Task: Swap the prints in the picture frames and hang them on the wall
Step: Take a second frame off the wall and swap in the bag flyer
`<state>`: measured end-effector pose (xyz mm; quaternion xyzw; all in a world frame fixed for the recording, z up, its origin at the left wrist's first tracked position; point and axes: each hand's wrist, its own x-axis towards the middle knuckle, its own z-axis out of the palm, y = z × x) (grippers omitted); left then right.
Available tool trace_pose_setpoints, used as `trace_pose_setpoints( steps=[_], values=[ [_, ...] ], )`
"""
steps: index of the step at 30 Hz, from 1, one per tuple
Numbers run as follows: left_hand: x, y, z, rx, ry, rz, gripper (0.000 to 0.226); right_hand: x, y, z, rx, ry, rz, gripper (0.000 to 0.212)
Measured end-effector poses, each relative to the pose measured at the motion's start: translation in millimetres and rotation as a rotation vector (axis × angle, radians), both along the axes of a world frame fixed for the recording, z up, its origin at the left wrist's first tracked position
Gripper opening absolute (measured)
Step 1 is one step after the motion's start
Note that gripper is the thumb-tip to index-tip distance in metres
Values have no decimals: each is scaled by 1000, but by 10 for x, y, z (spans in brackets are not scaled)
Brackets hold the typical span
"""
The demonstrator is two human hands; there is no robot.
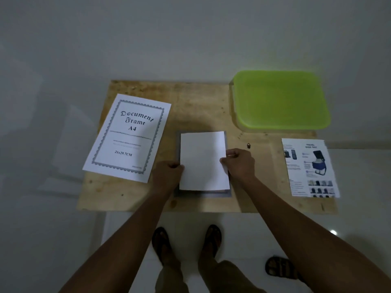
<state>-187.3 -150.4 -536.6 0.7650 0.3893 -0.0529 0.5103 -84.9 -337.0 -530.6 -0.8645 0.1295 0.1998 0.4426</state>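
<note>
The plain white paper sheet [204, 160], its blank side up, sits between my two grips over the flat grey rectangular picture frame [203, 194], covering most of it so that only a grey border shows at the top, along the sides and below the sheet's bottom edge; I cannot tell whether the sheet rests on the frame or is held just above it. My left grip [168, 173] is curled onto the sheet's left edge, and my right grip [240, 163] pinches the right edge between thumb and fingers. The frame lies near the front middle of the bare plywood desk [201, 106]. To its left lies a white print with an ornate border reading "Document Frame A4" [127, 138], tilted, face up. Just beyond my right grip lies a small dark metal hanger hook [248, 145]. Further right lies a printed leaflet showing a blue travel shoe bag [310, 168], and behind that, at the far right corner, a lime-green plastic tray [279, 100]. Below the desk edge my feet stand in dark sandals [161, 243] on the white floor [243, 233], with a loose sandal [279, 268] to the right.
</note>
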Motion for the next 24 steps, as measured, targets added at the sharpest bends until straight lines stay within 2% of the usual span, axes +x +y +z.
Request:
trace_pose_setpoints(
  steps=[7, 24],
  values=[
    [37, -29, 21, 244, -46, -70, 23, -46, -89, -128, -74, -135, 108, 26],
    [22, 15, -56, 398, -63, -114, 26, -59, -51, -178, -174, -229, 188, 31]
  ],
)
